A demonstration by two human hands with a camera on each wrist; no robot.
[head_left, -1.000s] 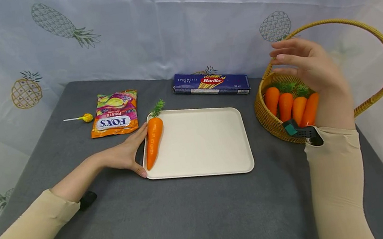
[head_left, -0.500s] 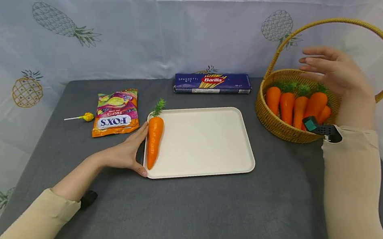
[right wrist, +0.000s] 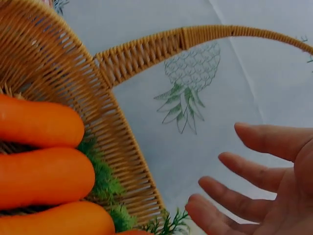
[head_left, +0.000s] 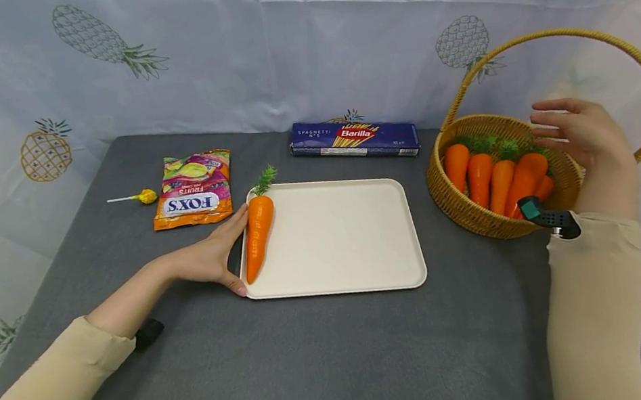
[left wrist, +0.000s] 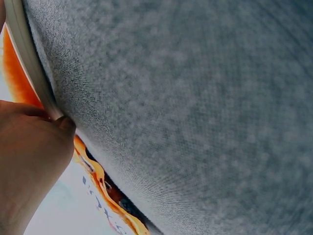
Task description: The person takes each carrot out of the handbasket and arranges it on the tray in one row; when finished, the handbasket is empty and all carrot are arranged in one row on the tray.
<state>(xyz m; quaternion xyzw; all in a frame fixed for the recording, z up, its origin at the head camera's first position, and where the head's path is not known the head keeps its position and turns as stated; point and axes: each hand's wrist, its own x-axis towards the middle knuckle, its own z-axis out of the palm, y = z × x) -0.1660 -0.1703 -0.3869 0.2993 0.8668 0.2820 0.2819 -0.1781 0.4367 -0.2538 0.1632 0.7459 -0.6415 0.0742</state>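
Observation:
My left hand [head_left: 208,255] rests against the left edge of a cream rectangular tray [head_left: 338,238], thumb and fingers spread apart along the rim. Beside those fingers, one orange carrot [head_left: 260,236] with a green top lies along the tray's left side. Over the right part of a wicker basket [head_left: 474,223], my right hand [head_left: 584,132] hovers with loose, parted fingers and holds nothing. Several more carrots [head_left: 501,183] lie side by side inside the basket. The right wrist view shows the hand [right wrist: 259,183] apart from those carrots [right wrist: 44,176] and from the basket's handle [right wrist: 210,33].
A candy bag [head_left: 192,189] and a yellow lollipop [head_left: 144,197] lie left of the tray. A blue spaghetti box [head_left: 354,140] lies behind it. The basket's tall handle [head_left: 567,32] arches up at the right. Pineapple-print cloth [head_left: 334,34] hangs behind the grey table [head_left: 343,361].
My right hand has moved right and lower in view over the basket, uncovering more of its carrots. The left hand, tray and carrot on it have stayed put.

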